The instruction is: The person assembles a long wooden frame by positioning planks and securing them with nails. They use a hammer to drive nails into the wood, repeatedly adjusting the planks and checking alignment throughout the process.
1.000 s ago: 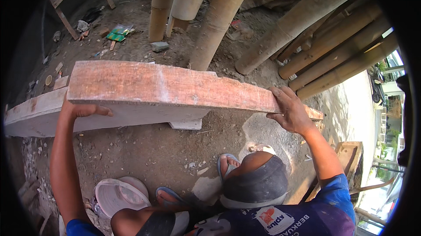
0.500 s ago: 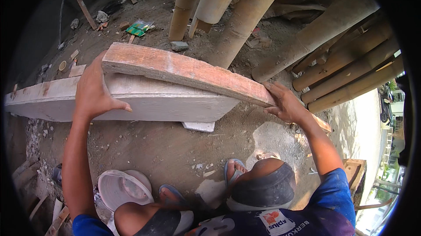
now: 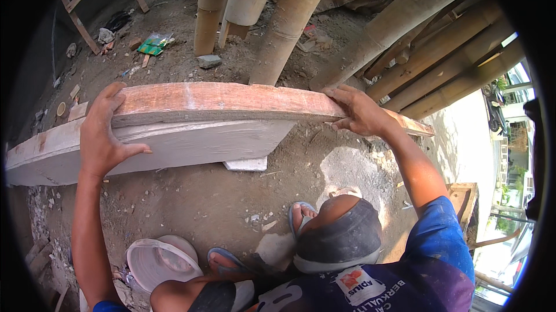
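Head view shows 2 bare hands gripping 1 long reddish plank (image 3: 231,99). Left hand (image 3: 103,132), at 9 o'clock, wraps over the plank's left end: the fingers hook over the top face, the thumb stretches to the right across the pale side below, so its grip is closed on the wood. Right hand (image 3: 360,112), at 2 o'clock, lies on the plank near its right end, fingers spread along the top edge and curled over it, also holding the wood.

The plank lies level across the middle of the picture, flat side up, resting on a grey concrete beam (image 3: 174,150) that runs from 9 o'clock toward the centre. The right end of the plank sticks out past the beam, over the dirt. Under the beam's right end sits a small pale block (image 3: 246,164).

At 12 o'clock, several thick bamboo poles (image 3: 289,22) lean up out of the dirt ground (image 3: 191,208); more slant away at 2 o'clock. A green wrapper (image 3: 153,44) lies at 11 o'clock, near a grey stone (image 3: 208,60). A wooden frame (image 3: 92,5) stands at 10 o'clock.

At 6 o'clock the person's own feet show in blue sandals (image 3: 301,213), with a white bucket (image 3: 162,263) at 7 o'clock.
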The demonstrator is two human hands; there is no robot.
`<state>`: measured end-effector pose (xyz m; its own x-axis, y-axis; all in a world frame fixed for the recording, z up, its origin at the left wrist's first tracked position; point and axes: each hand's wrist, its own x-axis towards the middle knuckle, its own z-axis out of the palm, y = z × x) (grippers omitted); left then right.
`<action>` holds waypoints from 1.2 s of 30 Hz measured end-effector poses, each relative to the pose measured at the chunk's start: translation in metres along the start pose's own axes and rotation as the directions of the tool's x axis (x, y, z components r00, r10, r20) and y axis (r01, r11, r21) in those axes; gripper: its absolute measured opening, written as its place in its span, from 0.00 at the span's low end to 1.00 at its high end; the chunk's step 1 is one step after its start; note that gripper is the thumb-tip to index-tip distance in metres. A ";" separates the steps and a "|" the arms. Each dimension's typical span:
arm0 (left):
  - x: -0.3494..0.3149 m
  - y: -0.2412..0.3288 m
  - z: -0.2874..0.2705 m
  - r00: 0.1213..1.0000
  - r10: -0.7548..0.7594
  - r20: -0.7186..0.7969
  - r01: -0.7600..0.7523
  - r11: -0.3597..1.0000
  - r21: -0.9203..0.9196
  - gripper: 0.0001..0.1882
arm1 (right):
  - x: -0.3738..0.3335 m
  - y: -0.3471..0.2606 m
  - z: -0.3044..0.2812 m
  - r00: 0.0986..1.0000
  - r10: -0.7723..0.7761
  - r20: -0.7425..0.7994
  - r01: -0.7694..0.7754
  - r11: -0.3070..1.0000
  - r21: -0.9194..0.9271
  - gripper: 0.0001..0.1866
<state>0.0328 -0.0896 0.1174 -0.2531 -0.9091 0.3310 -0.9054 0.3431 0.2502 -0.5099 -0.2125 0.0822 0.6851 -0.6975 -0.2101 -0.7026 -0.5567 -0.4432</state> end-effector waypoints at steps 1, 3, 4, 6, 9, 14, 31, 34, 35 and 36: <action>-0.001 -0.002 0.000 1.000 0.027 -0.005 -0.027 0.999 -0.018 0.61 | 0.001 0.000 0.000 1.000 0.001 -0.006 -0.001 1.000 -0.008 0.45; -0.004 -0.005 0.003 1.000 0.021 -0.004 -0.021 0.999 0.047 0.58 | 0.002 -0.002 0.001 1.000 0.022 -0.007 -0.022 0.999 -0.029 0.45; -0.004 -0.007 0.004 1.000 0.000 -0.009 0.000 0.998 0.059 0.57 | 0.001 -0.003 0.002 0.999 0.003 -0.035 -0.004 1.000 -0.019 0.45; -0.004 -0.011 0.007 0.999 0.052 -0.010 -0.050 0.992 0.113 0.60 | 0.001 -0.004 0.004 0.998 0.063 -0.018 -0.063 0.998 -0.006 0.46; -0.003 -0.016 0.009 0.997 0.073 0.006 -0.073 0.985 0.155 0.66 | 0.001 -0.003 0.009 0.996 0.081 -0.048 -0.081 0.997 0.016 0.46; 0.000 -0.009 0.015 0.992 -0.118 0.041 0.116 0.992 0.049 0.71 | -0.005 -0.021 0.037 0.887 0.003 -0.462 -0.085 0.984 -0.157 0.38; 0.003 0.011 0.003 0.994 -0.093 0.058 0.085 0.988 0.126 0.68 | 0.074 0.009 0.207 0.979 0.116 0.168 -0.174 0.902 0.394 0.56; 0.003 0.012 0.003 0.996 -0.080 0.035 0.076 0.992 0.101 0.68 | 0.102 0.001 0.208 0.969 0.054 0.241 -0.154 0.895 0.418 0.54; 0.003 0.011 0.004 0.996 -0.077 0.033 0.073 0.991 0.115 0.68 | 0.111 0.000 0.209 0.969 0.041 0.246 -0.145 0.894 0.423 0.54; 0.003 0.010 0.004 0.998 -0.057 0.018 0.055 0.990 0.133 0.67 | 0.119 -0.002 0.210 0.970 0.032 0.242 -0.135 0.896 0.424 0.53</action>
<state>0.0215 -0.0901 0.1173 -0.2069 -0.9315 0.2993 -0.9552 0.2585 0.1442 -0.3869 -0.2001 -0.1247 0.6887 -0.5849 -0.4284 -0.6403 -0.2135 -0.7379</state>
